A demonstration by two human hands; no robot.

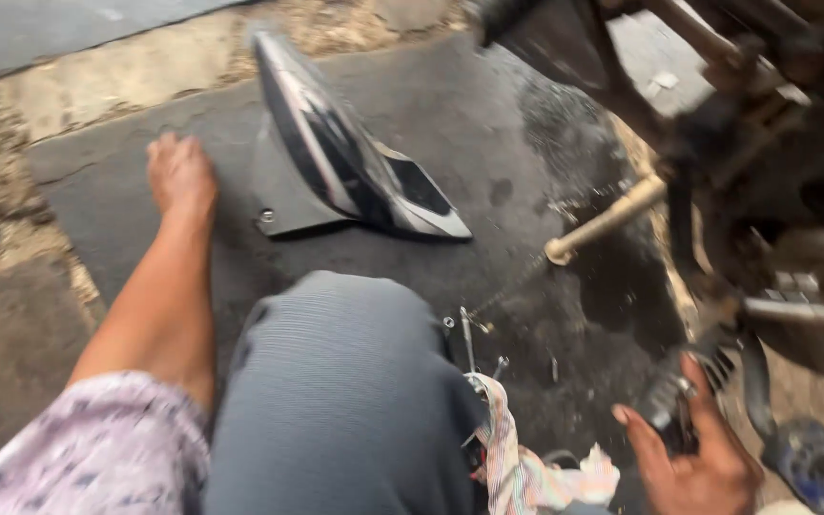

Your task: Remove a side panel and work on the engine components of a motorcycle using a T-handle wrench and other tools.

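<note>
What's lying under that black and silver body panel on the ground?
The body panel rests on a dark mat, near the left hand. Whatever lies beneath the panel itself is covered.

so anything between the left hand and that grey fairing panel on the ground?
Nothing visible. The left hand lies flat on the dark mat, and the grey fairing panel lies just to its right with only bare mat between. The right hand grips a dark part by the motorcycle.
</note>
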